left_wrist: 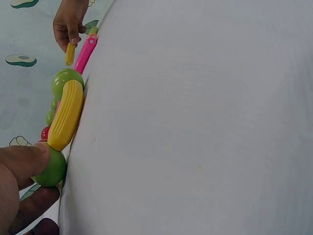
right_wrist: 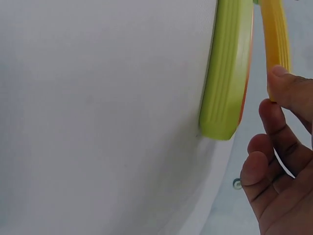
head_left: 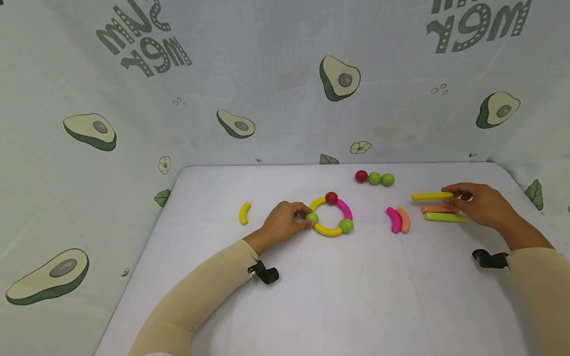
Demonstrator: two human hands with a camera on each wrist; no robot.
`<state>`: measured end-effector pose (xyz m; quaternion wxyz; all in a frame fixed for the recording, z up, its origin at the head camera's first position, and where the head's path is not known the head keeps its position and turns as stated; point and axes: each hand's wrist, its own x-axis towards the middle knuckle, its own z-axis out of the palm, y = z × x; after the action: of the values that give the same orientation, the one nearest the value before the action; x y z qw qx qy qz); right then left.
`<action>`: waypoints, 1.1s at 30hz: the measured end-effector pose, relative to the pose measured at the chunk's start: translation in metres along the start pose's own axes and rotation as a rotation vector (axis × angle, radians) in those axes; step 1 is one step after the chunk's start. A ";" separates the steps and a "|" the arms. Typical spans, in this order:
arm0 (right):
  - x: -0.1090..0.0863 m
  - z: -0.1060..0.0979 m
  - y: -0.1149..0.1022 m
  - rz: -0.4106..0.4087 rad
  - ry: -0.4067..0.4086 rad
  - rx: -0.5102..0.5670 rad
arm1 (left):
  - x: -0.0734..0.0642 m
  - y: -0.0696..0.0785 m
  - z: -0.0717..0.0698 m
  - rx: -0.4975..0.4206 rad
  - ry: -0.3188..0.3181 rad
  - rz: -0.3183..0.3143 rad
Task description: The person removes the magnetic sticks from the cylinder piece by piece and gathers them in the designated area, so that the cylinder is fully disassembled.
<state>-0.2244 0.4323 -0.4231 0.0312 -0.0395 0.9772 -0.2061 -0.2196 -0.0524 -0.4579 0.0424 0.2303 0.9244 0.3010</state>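
Note:
A ring of curved rods and balls lies on the white table. Two yellow curved rods, a pink curved rod (head_left: 345, 209), a red ball (head_left: 331, 198) and a green ball (head_left: 346, 226) make it up, together with another green ball (left_wrist: 51, 169) at its left. My left hand (head_left: 285, 221) pinches that left ball between thumb and fingers, beside the lower yellow curved rod (left_wrist: 67, 115). Over at the right, my right hand (head_left: 483, 205) grips one end of a straight yellow rod (head_left: 431, 196). Below it lie an orange rod (head_left: 438, 209) and a lime green rod (right_wrist: 226, 73), side by side.
One yellow curved piece (head_left: 244, 213) lies alone on the left. A pink curved piece (head_left: 394, 219) and an orange one (head_left: 403, 220) sit together right of the ring. Toward the back edge, a red ball (head_left: 361, 176) and two green balls (head_left: 381, 179) form a row.

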 end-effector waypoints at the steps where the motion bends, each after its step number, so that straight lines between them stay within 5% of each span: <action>1: 0.000 -0.001 0.002 0.000 -0.004 -0.002 | 0.000 0.000 0.000 0.001 0.000 -0.001; 17: -0.004 -0.001 0.023 0.003 -0.044 -0.011 | 0.001 -0.001 0.001 -0.003 -0.003 -0.001; 33: -0.002 -0.003 0.022 0.062 -0.151 0.004 | 0.000 0.000 0.001 -0.012 -0.006 -0.018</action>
<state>-0.2245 0.4538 -0.4288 0.1114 -0.0248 0.9724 -0.2035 -0.2197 -0.0519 -0.4588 0.0491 0.2224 0.9246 0.3054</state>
